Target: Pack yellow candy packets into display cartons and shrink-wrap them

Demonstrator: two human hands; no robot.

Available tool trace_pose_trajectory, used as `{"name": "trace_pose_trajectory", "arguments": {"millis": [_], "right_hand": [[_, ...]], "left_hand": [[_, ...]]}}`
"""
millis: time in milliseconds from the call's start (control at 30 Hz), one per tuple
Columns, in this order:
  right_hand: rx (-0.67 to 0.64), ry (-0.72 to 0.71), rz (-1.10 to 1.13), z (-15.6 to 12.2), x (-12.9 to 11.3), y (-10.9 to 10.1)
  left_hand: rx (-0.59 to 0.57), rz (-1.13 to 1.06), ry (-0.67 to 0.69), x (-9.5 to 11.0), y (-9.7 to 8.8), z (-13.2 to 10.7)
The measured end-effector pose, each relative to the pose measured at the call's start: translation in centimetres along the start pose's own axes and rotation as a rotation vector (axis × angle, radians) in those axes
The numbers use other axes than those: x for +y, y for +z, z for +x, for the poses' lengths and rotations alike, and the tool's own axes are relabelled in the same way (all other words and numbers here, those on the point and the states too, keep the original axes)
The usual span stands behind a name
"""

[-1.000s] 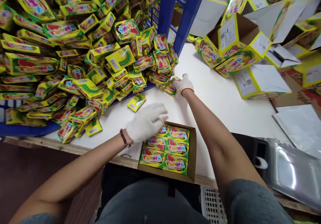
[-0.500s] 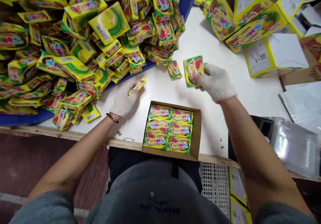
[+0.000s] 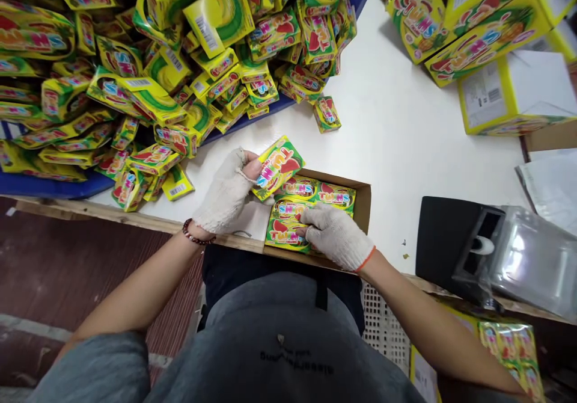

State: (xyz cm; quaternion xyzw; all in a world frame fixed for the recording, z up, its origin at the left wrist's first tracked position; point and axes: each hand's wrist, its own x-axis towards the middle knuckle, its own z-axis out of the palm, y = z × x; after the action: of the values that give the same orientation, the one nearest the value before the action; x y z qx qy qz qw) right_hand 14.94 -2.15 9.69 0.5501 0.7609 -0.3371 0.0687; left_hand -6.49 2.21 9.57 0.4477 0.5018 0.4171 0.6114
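Note:
My left hand (image 3: 229, 189), in a white knit glove with bare fingertips, pinches a small yellow-green TWINS candy box (image 3: 278, 167). It holds that box tilted over the left rim of an open brown carton (image 3: 364, 206). Inside the carton, TWINS boxes (image 3: 336, 195) lie flat in rows with their printed faces up. My right hand (image 3: 336, 234), gloved as well, reaches into the carton with its fingers bent together against the boxes at the middle. The hand covers the lower right boxes, and what its fingers grip is hidden.
A large heap of loose candy boxes (image 3: 157, 78) spills from a blue bin (image 3: 54, 186) on the left. One loose box (image 3: 327, 114) lies on the white table (image 3: 406, 150). Larger printed cartons (image 3: 496, 96) stand back right. A black device (image 3: 451, 246) and clear plastic (image 3: 536, 258) sit at right.
My right hand has come from the table's right side down into the carton; the box it held is no longer visible in it. My left hand has turned its box face up and brought it to the carton.

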Motion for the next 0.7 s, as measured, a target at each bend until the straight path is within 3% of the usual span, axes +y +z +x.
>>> {"name": "trace_pose_trajectory", "arguments": {"millis": [67, 233, 400, 500, 600, 667, 700], "right_hand": [[0.007, 0.002, 0.019, -0.3, 0.3, 0.7], [0.009, -0.231, 0.328, -1.6, 2.1, 1.0], [0.247, -0.025, 0.815, -1.9, 2.4, -1.2], [0.188, -0.041, 1.082, -1.2, 1.1, -1.7], [0.236, -0.05, 1.207, -0.8, 0.9, -2.1], [0.374, -0.108, 1.113, -0.8, 1.8, -3.2], [0.414, -0.16, 0.995, -0.8, 2.5, -4.1]], "left_hand": [[-0.057, -0.048, -0.021, 0.0, 0.3, -0.8], [-0.112, 0.136, 0.02, 0.1, 1.1, -0.9], [-0.175, 0.344, 0.081, 1.4, 1.7, -1.2], [-0.197, 0.414, 0.148, 1.5, 2.3, -1.8], [-0.09, 0.525, 0.319, 1.0, 2.4, -2.4], [-0.009, 0.697, 0.508, 0.7, 2.0, -2.8], [-0.033, 0.815, 0.605, 0.6, 1.9, -3.1]]}}
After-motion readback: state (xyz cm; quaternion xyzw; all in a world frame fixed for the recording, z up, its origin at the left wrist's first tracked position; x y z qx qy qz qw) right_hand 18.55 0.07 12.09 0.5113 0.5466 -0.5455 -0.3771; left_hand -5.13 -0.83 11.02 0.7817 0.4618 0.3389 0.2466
